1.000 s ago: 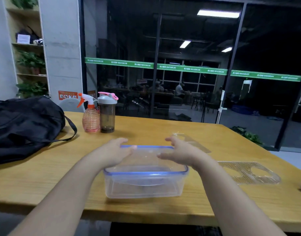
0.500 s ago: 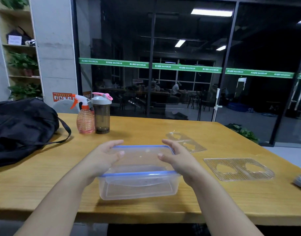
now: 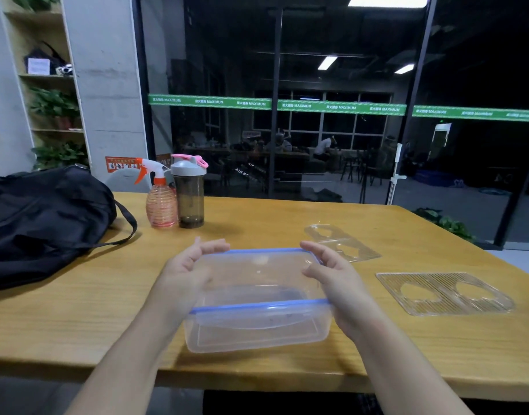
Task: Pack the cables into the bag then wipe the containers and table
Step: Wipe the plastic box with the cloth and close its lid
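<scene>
Squarely on the grained wooden table (image 3: 77, 310), clear rectangular blue-rimmed plastic container (image 3: 257, 298), clasped at either end by half-curled left hand (image 3: 185, 274) and right hand (image 3: 338, 280).

Green strip (image 3: 341, 106) across glass wall: "MAXIMUM" repeated; red sign (image 3: 121, 164) unreadable

Two bare forearms come up from the bottom of the view, no sleeves on either one. The left hand (image 3: 185, 274) carries no ring, no watch, no glove (nothing at the wrist either). The right hand (image 3: 335, 277) is just as plain: bare fingers, bare wrist, no band.
</scene>
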Demonstrator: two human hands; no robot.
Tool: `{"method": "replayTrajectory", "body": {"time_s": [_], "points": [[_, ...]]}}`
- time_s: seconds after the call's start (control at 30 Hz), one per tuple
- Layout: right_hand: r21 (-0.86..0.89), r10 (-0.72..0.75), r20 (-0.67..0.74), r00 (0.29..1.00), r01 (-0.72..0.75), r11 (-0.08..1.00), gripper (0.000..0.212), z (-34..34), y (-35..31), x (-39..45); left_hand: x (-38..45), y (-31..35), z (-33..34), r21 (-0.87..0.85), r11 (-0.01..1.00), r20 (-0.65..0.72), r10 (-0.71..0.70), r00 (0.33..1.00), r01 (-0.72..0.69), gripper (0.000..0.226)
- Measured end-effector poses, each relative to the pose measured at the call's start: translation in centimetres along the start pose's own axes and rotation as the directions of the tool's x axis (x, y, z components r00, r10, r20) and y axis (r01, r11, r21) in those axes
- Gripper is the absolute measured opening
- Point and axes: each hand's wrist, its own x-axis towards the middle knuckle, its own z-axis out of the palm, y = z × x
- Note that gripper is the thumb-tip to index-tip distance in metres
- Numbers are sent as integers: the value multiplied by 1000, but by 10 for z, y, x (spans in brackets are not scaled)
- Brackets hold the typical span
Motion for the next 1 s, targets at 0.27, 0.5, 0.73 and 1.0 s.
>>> {"method": "replayTrajectory", "body": {"time_s": [0.27, 0.5, 0.73, 1.0], "points": [[-206, -184, -51, 982, 169, 964, 18, 51, 9, -3, -24, -2, -35, 451, 883, -21, 157, 987, -131, 17], [-701, -507, 5, 862, 365, 613, 68, 79, 24, 23, -32, 11, -42, 630, 745, 106, 198, 974, -220, 40], [-785, -595, -14, 804, 359, 505, 50, 86, 39, 30, -21, 4, -38, 689, 691, 123, 184, 975, -217, 22], [-782, -530, 114, 840, 405, 474, 51, 74, 47, 26, 9, -48, -28, 966, 257, -82, 439, 895, -38, 41]]}}
